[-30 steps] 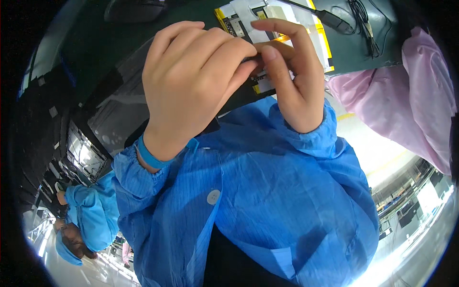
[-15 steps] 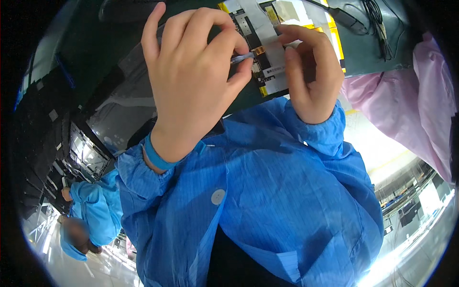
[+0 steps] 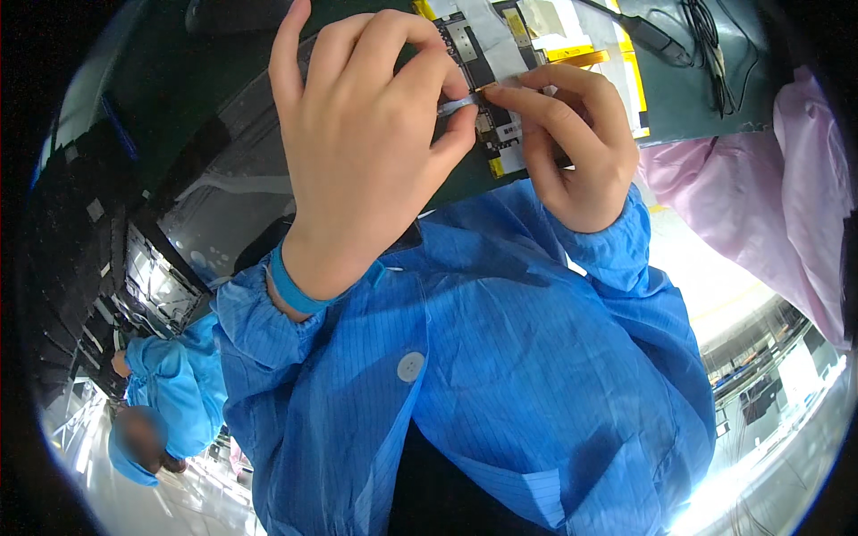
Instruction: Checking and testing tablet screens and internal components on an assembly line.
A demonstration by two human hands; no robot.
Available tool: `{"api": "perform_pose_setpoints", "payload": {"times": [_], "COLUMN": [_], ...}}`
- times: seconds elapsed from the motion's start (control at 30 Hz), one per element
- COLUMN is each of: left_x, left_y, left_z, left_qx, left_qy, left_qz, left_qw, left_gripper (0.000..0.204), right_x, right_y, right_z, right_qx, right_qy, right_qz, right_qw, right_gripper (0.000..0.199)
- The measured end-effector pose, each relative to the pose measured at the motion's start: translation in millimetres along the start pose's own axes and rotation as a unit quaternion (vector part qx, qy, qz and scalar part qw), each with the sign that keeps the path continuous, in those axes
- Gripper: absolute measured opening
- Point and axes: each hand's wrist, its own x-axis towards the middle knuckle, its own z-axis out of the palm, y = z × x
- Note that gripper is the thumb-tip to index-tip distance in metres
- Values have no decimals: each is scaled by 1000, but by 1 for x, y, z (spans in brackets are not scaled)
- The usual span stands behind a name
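Note:
A flat electronic assembly with yellow-taped edges lies on the dark table, a black circuit board along its left side. My left hand is closed, thumb and index finger pinching a pale flat strip at the board's left edge. From the other side my right hand reaches over the board. Its index fingertip is at the board end of the strip, covering the small joint there. The other right fingers are bent and apart, with nothing visible between them.
A black cable with a plug and a bundled cord lie at the far right of the dark green table. Pink cloth hangs over the right edge. A dark glossy panel lies left. Another person in blue is at lower left.
My right hand has shifted left, and its index fingertip now covers the small orange connector that showed before. My left hand keeps its pinch on the strip, almost in place.

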Motion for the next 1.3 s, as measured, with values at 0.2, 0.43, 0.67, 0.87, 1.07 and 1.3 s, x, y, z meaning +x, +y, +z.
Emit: {"api": "perform_pose_setpoints", "payload": {"times": [0.2, 0.43, 0.67, 0.87, 1.07, 1.3], "left_x": [1, 0, 1, 1, 2, 2], "left_y": [0, -3, 0, -2, -1, -3], "left_z": [0, 1, 2, 2, 2, 2], "left_qx": [-6, -22, -14, -12, -16, -24], "left_qy": [1, 2, -3, -3, 2, -4], "left_qz": [-3, -6, -5, -3, 0, 0], "left_qw": [1000, 1000, 1000, 1000, 1000, 1000], "left_gripper": [15, 15, 15, 15, 15, 15], "right_x": [1, 1, -3, -3, -3, -3], "right_y": [2, 4, 9, 7, 11, 11], "right_z": [-2, -2, -1, -2, -4, -3], "right_qx": [-20, -32, -37, -85, -65, -59], "right_qy": [1, 2, -4, -24, 6, 7], "right_qz": [-14, -39, -48, -71, -91, -83], "right_qw": [1000, 999, 998, 994, 994, 995], "right_gripper": [38, 39, 46, 49, 48, 44]}}
